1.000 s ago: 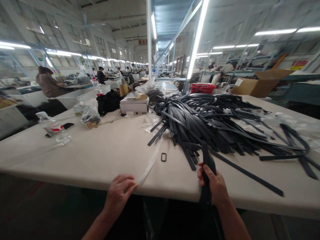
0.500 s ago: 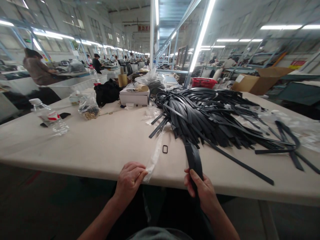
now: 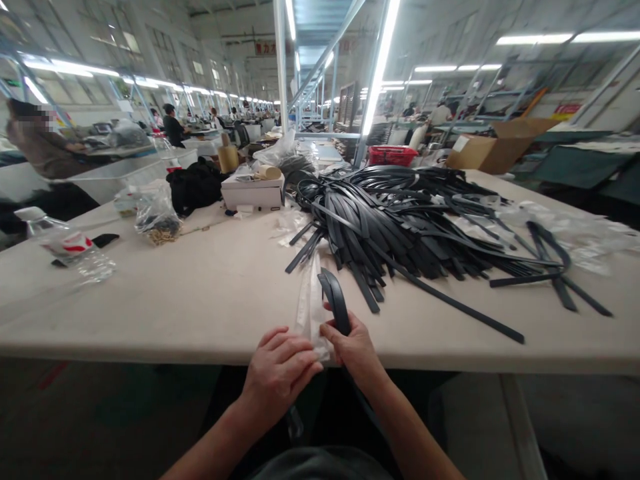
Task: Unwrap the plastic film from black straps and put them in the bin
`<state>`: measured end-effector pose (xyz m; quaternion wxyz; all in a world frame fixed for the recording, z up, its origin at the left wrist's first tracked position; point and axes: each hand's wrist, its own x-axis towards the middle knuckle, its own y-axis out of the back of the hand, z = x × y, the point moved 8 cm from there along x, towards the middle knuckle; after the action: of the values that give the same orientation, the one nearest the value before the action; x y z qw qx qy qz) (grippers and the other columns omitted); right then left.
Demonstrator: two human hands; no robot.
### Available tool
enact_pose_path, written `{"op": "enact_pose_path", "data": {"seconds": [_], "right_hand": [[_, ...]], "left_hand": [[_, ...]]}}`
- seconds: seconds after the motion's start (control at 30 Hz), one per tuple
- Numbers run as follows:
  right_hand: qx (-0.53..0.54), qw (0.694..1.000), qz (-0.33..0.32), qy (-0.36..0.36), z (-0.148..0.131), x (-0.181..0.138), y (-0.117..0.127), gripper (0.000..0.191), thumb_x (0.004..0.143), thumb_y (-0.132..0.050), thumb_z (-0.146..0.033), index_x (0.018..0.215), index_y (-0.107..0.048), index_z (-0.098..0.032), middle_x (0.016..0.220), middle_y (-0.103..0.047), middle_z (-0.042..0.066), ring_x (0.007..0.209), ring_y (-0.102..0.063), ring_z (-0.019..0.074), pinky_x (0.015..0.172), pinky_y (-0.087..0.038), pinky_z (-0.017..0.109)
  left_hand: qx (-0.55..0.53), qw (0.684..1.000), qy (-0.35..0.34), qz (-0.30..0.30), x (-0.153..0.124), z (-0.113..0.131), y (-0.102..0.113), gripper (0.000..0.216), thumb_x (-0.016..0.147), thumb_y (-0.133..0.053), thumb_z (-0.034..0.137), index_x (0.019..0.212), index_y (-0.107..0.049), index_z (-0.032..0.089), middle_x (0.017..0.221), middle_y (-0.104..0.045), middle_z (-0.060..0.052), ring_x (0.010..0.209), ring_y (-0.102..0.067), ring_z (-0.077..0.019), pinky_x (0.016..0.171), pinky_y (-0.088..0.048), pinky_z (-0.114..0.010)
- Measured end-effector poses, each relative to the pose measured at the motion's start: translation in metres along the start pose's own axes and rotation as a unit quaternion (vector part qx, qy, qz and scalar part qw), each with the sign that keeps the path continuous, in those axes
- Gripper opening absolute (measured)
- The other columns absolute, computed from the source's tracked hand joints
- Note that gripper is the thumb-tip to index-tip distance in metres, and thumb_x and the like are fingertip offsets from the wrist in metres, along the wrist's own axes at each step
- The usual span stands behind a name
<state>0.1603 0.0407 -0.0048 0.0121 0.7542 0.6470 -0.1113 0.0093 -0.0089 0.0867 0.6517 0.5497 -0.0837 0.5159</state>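
Head view: a limp, light black strap [image 3: 336, 303] is pinched by the right hand [image 3: 353, 345]; a slippery clear sleeve [image 3: 310, 308] is gripped near its end by the left hand [image 3: 280, 370].

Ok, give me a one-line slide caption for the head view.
Left hand holds a clear plastic sleeve while right hand grips a folded black strap beside the strap pile.

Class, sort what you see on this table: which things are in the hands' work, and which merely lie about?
In hand:
- folded black strap, right hand
- long clear plastic sleeve, left hand

Lying about:
- heap of black straps
- clear plastic water bottle
- white cardboard box
- black fabric bag
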Motion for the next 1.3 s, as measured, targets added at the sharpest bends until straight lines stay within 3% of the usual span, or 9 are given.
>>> {"op": "enact_pose_path", "data": {"seconds": [0.07, 0.13, 0.23, 0.3, 0.4, 0.53, 0.8, 1.07, 1.3], "right_hand": [[-0.001, 1.000, 0.009, 0.006, -0.004, 0.001, 0.007, 0.048, 0.070, -0.074, -0.037, 0.110, -0.058, -0.018, 0.068, -0.062, -0.006, 0.030, -0.036, 0.0014, 0.029, -0.026, 0.017], [0.000, 1.000, 0.013, 0.011, -0.007, 0.000, 0.014, 0.047, 0.070, -0.074, -0.039, 0.109, -0.058, -0.018, 0.069, -0.063, -0.005, 0.030, -0.036, 0.0014, 0.029, -0.026, 0.017], [0.004, 1.000, 0.009, 0.019, -0.008, -0.003, 0.019, 0.047, 0.070, -0.074, -0.041, 0.109, -0.058, -0.018, 0.069, -0.062, -0.006, 0.031, -0.036, 0.0016, 0.030, -0.027, 0.018], [0.003, 1.000, 0.009, 0.026, -0.009, -0.004, 0.021, 0.047, 0.071, -0.075, -0.040, 0.109, -0.059, -0.019, 0.070, -0.061, -0.006, 0.033, -0.036, 0.0016, 0.031, -0.028, 0.018], [-0.023, 0.998, 0.019, 0.050, -0.013, -0.006, 0.024, 0.041, 0.074, -0.073, -0.037, 0.108, -0.061, -0.019, 0.072, -0.060, -0.005, 0.039, -0.041, 0.0033, 0.034, -0.032, 0.018], [-0.051, 0.996, 0.024, 0.063, -0.015, -0.013, 0.029, 0.038, 0.080, -0.068, -0.038, 0.111, -0.060, -0.019, 0.071, -0.063, -0.004, 0.041, -0.046, 0.0058, 0.036, -0.036, 0.018], [0.002, 1.000, 0.001, 0.014, 0.009, -0.040, 0.060, 0.044, 0.090, -0.053, -0.051, 0.118, -0.052, -0.016, 0.073, -0.070, 0.001, 0.031, -0.040, 0.0016, 0.033, -0.033, 0.016], [0.010, 0.998, -0.016, -0.065, 0.030, -0.099, 0.074, 0.051, 0.084, -0.054, -0.063, 0.080, -0.064, -0.014, 0.051, -0.063, 0.001, 0.031, -0.041, 0.0035, 0.032, -0.025, 0.014], [-0.022, 0.995, -0.038, -0.091, 0.046, -0.127, 0.082, 0.059, 0.084, -0.048, -0.067, 0.064, -0.065, -0.014, 0.050, -0.058, 0.002, 0.039, -0.046, 0.0075, 0.042, -0.033, 0.020]], "left_hand": [[-0.093, 0.992, 0.081, -0.023, -0.004, -0.010, -0.005, 0.009, 0.087, -0.064, 0.023, 0.079, -0.065, 0.021, 0.086, -0.073, -0.001, 0.078, -0.067, -0.0142, 0.082, -0.049, -0.027], [-0.173, 0.960, 0.213, -0.048, -0.011, -0.028, -0.014, 0.015, 0.088, -0.062, 0.032, 0.078, -0.064, 0.020, 0.081, -0.072, -0.002, 0.073, -0.066, -0.0149, 0.070, -0.050, -0.025], [-0.275, 0.878, 0.382, -0.092, -0.020, -0.049, -0.036, 0.030, 0.083, -0.064, 0.044, 0.099, -0.065, 0.018, 0.082, -0.072, -0.004, 0.068, -0.064, -0.0160, 0.062, -0.049, -0.025], [-0.346, 0.823, 0.432, -0.127, -0.019, -0.052, -0.056, 0.042, 0.079, -0.067, 0.047, 0.108, -0.065, 0.017, 0.086, -0.072, -0.005, 0.068, -0.064, -0.0163, 0.061, -0.048, -0.024], [-0.399, 0.773, 0.462, -0.170, -0.013, -0.050, -0.081, 0.038, 0.075, -0.069, 0.048, 0.091, -0.072, 0.014, 0.071, -0.070, -0.003, 0.061, -0.061, -0.0148, 0.059, -0.045, -0.023], [-0.425, 0.748, 0.480, -0.172, -0.009, -0.048, -0.102, 0.036, 0.069, -0.075, 0.049, 0.065, -0.071, 0.014, 0.054, -0.063, 0.000, 0.050, -0.052, -0.0112, 0.053, -0.039, -0.022], [-0.483, 0.692, 0.518, -0.140, -0.025, -0.043, -0.112, 0.036, 0.065, -0.080, 0.046, 0.064, -0.065, 0.014, 0.062, -0.067, -0.001, 0.057, -0.057, -0.0107, 0.060, -0.043, -0.021], [-0.529, 0.611, 0.583, -0.085, -0.033, -0.037, -0.129, 0.041, 0.063, -0.082, 0.051, 0.077, -0.069, 0.014, 0.080, -0.073, -0.005, 0.068, -0.065, -0.0124, 0.066, -0.049, -0.022], [-0.561, 0.591, 0.576, -0.060, -0.030, -0.031, -0.135, 0.045, 0.056, -0.086, 0.051, 0.068, -0.062, 0.014, 0.066, -0.068, -0.002, 0.059, -0.063, -0.0118, 0.062, -0.048, -0.023]]}}
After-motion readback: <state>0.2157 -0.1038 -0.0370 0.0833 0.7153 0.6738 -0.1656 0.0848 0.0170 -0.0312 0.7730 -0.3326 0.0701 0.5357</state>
